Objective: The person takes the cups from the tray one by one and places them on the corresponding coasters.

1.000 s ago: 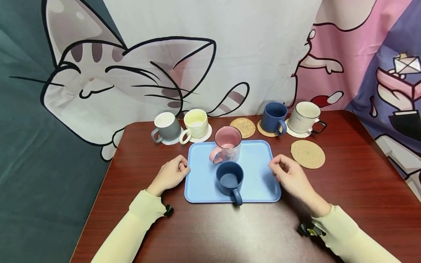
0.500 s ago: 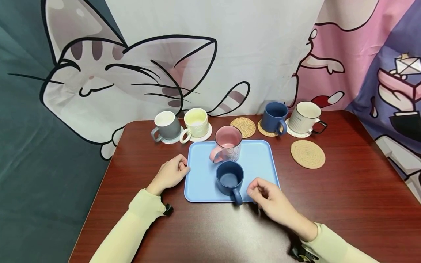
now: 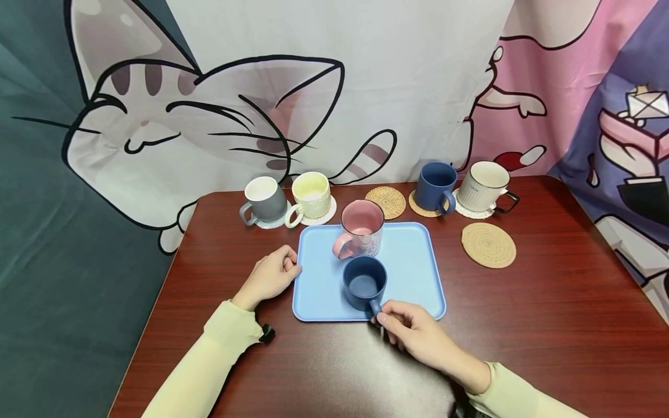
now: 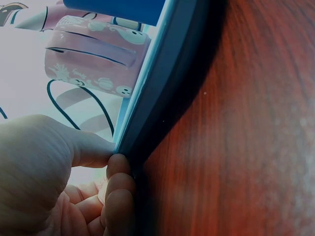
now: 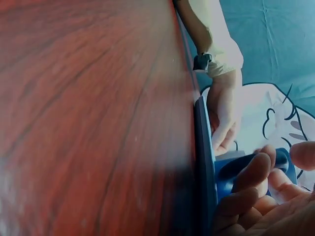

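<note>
My left hand (image 3: 272,274) pinches the left rim of a light blue tray (image 3: 319,299); in the left wrist view the thumb (image 4: 93,150) lies on the rim and the curled fingers sit against its underside. On the tray stand two mugs, both upright. The pink one (image 3: 368,240) is at the back, its handle facing front left. In front of it is a dark blue mug (image 3: 360,296), whose handle sticks out over the tray's near edge. Around that handle are the thumb and fingers of my right hand (image 3: 418,335). Part of the handle is hidden by the fingers.
Along the table's back edge, a grey mug (image 3: 269,204), a pale yellow mug (image 3: 313,200), a blue mug (image 3: 434,188) and a cream mug (image 3: 481,188) stand on coasters. A bare woven coaster (image 3: 385,202) lies behind the tray, another round coaster (image 3: 488,245) to its right.
My right hand has come from the tray's right side, left and toward me, to the dark blue mug's handle, and now holds it. The left hand has stayed at the tray rim.
</note>
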The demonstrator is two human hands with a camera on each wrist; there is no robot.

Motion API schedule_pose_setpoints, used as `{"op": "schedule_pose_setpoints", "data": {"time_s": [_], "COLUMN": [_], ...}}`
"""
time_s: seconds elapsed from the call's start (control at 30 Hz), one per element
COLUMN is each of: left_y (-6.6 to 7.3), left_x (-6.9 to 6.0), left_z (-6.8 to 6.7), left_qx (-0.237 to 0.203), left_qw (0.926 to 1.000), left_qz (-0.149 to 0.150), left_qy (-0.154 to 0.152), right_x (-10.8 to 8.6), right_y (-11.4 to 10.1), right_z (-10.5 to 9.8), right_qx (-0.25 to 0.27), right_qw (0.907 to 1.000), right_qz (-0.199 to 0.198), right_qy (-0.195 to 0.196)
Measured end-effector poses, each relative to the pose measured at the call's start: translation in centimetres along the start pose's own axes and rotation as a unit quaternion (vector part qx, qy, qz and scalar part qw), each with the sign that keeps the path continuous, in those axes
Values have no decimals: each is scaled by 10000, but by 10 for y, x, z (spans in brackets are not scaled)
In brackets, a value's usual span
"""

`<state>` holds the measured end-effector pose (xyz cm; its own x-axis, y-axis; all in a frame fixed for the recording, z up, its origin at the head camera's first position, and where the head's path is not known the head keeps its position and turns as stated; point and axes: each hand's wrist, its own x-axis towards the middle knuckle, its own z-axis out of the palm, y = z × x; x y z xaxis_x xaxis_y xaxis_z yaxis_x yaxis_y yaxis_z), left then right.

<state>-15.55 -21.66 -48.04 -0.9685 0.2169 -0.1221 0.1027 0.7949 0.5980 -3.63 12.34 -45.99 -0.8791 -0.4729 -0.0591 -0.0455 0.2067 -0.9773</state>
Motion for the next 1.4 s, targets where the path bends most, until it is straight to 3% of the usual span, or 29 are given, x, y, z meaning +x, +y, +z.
{"op": "schedule_pose_setpoints", "data": {"time_s": [0.27, 0.53, 1.07, 1.4], "left_y": [0, 0, 1, 2], "left_x": [0, 0, -1, -1], "left_z": [0, 0, -2, 0], "left_qx": [-11, 7, 32, 18], "left_qw": [10000, 10000, 10000, 10000], "left_qz": [-8, 2, 16, 36], "left_qy": [-8, -10, 24, -3], "right_x": [1, 3, 1, -3], "right_y": [-2, -6, -7, -2], "right_z": [9, 16, 12, 2], "right_qx": [354, 546, 469, 782], "right_qw": [9971, 9898, 9882, 9815], "right_qz": [643, 1315, 1351, 1552], "right_qy": [-197, 106, 544, 807]}}
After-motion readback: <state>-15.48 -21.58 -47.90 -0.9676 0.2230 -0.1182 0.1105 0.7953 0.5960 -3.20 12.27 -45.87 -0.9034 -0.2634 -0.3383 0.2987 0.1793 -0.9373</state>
